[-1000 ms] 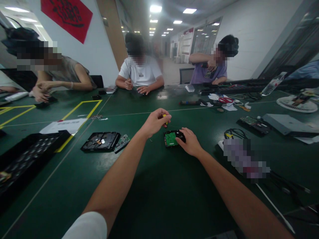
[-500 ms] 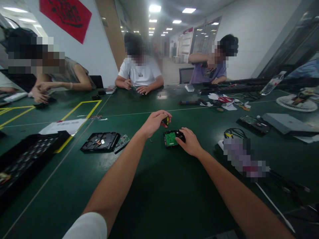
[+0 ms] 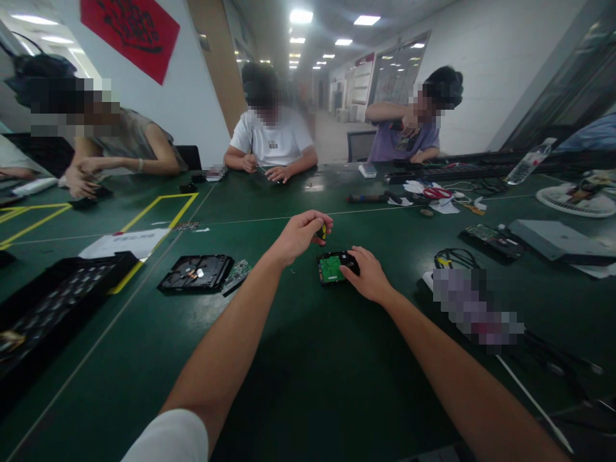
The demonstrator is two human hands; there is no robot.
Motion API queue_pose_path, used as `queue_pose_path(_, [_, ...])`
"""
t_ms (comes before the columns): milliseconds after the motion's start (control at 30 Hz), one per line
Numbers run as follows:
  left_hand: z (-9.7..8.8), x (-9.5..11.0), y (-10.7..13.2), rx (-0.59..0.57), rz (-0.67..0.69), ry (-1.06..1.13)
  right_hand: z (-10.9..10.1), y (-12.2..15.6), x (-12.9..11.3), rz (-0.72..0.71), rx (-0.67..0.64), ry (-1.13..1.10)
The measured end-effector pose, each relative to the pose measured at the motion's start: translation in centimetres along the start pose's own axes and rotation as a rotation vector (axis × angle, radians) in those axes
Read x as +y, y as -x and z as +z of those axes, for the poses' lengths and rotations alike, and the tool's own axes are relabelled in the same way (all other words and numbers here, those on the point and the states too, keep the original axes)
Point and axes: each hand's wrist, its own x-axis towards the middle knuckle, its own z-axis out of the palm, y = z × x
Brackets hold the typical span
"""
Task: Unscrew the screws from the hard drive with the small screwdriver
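My left hand (image 3: 299, 236) is closed round the black-and-yellow handle of a screwdriver (image 3: 323, 231), held just above and left of a hard drive. Its shaft and tip cannot be made out. The hard drive (image 3: 330, 267) lies on the green table with its green circuit board up. My right hand (image 3: 369, 274) grips the drive's right side, thumb over the board and fingers along the far edge. Tiny screws (image 3: 293, 272) lie on the table left of the drive. Further left is an opened hard drive case (image 3: 195, 274), beside a pile of small loose parts (image 3: 237, 276).
A long black tray (image 3: 62, 298) stands at the left, near a paper sheet (image 3: 120, 242). To the right are another hard drive (image 3: 491, 242), a grey box (image 3: 561, 240), cables (image 3: 455, 258) and a blurred-out packet (image 3: 474, 308). Several people sit across the table.
Both hands stay almost in place. The fingers of my left hand have shifted slightly on the screwdriver handle. The whole view has moved a little.
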Motion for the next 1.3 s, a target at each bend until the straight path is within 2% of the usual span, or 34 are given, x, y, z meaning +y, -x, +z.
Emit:
queue_pose_path(267, [0.26, -0.33, 0.01, 0.074, -0.016, -0.047, -0.25, 0.00, -0.24, 0.014, -0.013, -0.005])
queue_pose_path(600, [0.06, -0.53, -0.07, -0.051, 0.040, -0.055, -0.12, -0.07, -0.28, 0.004, 0.001, 0.009])
queue_pose_path(1100, [-0.06, -0.65, -0.08, -0.080, 0.004, 0.061, -0.07, 0.06, -0.04, 0.009, -0.003, -0.010])
queue_pose_path(1300, [-0.02, -0.58, -0.03, 0.002, 0.011, -0.043, -0.05, -0.01, -0.10, 0.005, 0.004, -0.007])
